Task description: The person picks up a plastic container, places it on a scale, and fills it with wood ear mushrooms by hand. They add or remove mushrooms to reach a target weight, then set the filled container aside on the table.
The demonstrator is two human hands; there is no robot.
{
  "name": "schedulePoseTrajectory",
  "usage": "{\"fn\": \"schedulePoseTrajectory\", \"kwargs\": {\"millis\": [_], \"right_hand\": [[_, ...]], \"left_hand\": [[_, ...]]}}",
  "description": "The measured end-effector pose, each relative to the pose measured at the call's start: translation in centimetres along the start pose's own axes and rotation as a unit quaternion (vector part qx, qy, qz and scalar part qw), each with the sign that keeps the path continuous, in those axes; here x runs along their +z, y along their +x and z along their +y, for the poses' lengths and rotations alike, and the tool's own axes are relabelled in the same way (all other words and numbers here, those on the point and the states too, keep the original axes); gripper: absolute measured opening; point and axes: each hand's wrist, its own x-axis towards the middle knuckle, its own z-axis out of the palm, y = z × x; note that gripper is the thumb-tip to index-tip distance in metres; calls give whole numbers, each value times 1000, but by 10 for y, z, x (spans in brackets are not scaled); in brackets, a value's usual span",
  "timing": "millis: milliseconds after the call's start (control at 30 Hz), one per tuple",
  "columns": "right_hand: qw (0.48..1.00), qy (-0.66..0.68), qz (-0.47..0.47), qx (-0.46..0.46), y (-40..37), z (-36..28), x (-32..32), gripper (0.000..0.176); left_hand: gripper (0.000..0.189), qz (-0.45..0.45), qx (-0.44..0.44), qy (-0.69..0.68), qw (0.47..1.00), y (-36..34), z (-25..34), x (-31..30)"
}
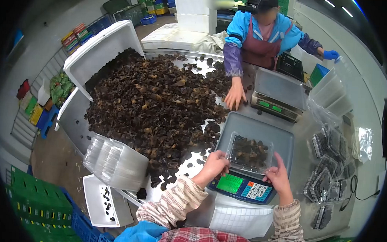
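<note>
A clear plastic container point(250, 153) with dark wood ear mushrooms in it sits on the grey platform of a digital scale point(282, 143). My left hand point(215, 165) pinches the container's left front edge. At its right front corner, my right hand point(280, 177) grips the rim between thumb and curled fingers, with the index finger stretched along the side. The scale's green display point(230, 183) is lit, but its digits are too blurred to read. Left of the scale lies a large heap of wood ear mushrooms point(155, 102) on the metal table.
Stacked clear containers point(115, 161) lie left of my left arm. Filled containers point(325, 181) are piled at the right. Across the table a co-worker point(264, 42) has a bare hand point(235, 94) by the heap, near a second scale point(279, 92). White foam boxes point(195, 14) stand behind.
</note>
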Motion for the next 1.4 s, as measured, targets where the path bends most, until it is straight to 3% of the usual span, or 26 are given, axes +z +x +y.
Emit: {"fn": "schedulePoseTrajectory", "kwargs": {"millis": [133, 167, 267, 300, 333, 400, 433, 467, 500, 533, 567, 600, 633, 667, 700, 733, 800, 933, 967, 1000, 1067, 1133, 1200, 1267, 1333, 1400], "right_hand": [[984, 161, 3, 75, 17, 16, -17, 65], [981, 171, 58, 65, 12, 21, -23, 61], [918, 364, 148, -46, -5, 46, -69, 50], [903, 389, 150, -107, -11, 58, -89, 50], [905, 383, 148, -107, -12, 50, -83, 50], [805, 459, 327, -186, -20, 28, -60, 43], [823, 499, 194, -190, -18, 45, -60, 44], [862, 445, 170, -174, -17, 25, -22, 45], [896, 389, 147, -154, -17, -2, 39, 47], [955, 256, 75, -131, -18, -13, 86, 53], [971, 209, 2, -118, -9, -3, 132, 56], [979, 144, -77, -120, 3, 22, 175, 64], [983, 70, -142, -94, 1, 5, 216, 80], [982, -52, -149, -104, 7, 2, 246, 94], [942, -217, -73, -246, 31, 25, 273, 106], [932, -282, -51, -220, 47, 31, 291, 110], [904, -393, -32, -167, 77, 29, 322, 114], [865, -466, -35, -184, 123, 17, 377, 103], [841, -503, -36, -197, 138, 24, 388, 92], [853, -478, -25, -207, 145, 20, 390, 72], [865, -430, 8, -259, 165, 44, 395, 50], [877, -405, -6, -256, 169, 43, 387, 41], [895, -372, 9, -245, 170, 44, 381, 33], [944, -268, -16, -191, 172, 50, 374, 26], [987, -100, -18, -123, 165, 45, 367, 25], [990, 128, -52, -42, 155, 33, 361, 20]], "left_hand": [[23, 40, 32, -48, 998, 13, 6, 24], [24, 24, 48, -48, 997, 12, 11, 37], [38, -148, 194, -93, 965, -1, 17, 77], [36, -130, 262, -13, 956, -17, 27, 75], [35, -110, 325, 70, 937, -34, 34, 64], [32, 4, 415, 198, 888, -61, 31, 17], [29, 65, 423, 187, 884, -73, 24, -12], [28, 165, 454, 251, 839, -96, 33, -43], [30, 250, 348, 240, 871, -120, 34, -70], [29, 297, 385, 348, 802, -135, 30, -108], [29, 362, 406, 459, 702, -155, 35, -136], [31, 425, 381, 532, 626, -172, 33, -159], [33, 461, 331, 587, 578, -189, 41, -171], [33, 463, 332, 589, 573, -197, 35, -187], [32, 468, 273, 599, 590, -207, 23, -201], [31, 474, 213, 605, 604, -214, 12, -212], [27, 477, 220, 579, 624, -220, -5, -222], [16, 483, 205, 518, 676, -218, -1, -220], [16, 489, 204, 518, 672, -216, 3, -218], [12, 485, 211, 502, 684, -215, 6, -217], [8, 483, 223, 486, 693, -216, 10, -221], [8, 477, 217, 431, 735, -216, 11, -223], [11, 497, 224, 420, 726, -215, 17, -230], [16, 548, 156, 362, 737, -216, 18, -246], [21, 588, 205, 222, 750, -219, 34, -250], [21, 597, 317, 104, 730, -226, 58, -255]]}}
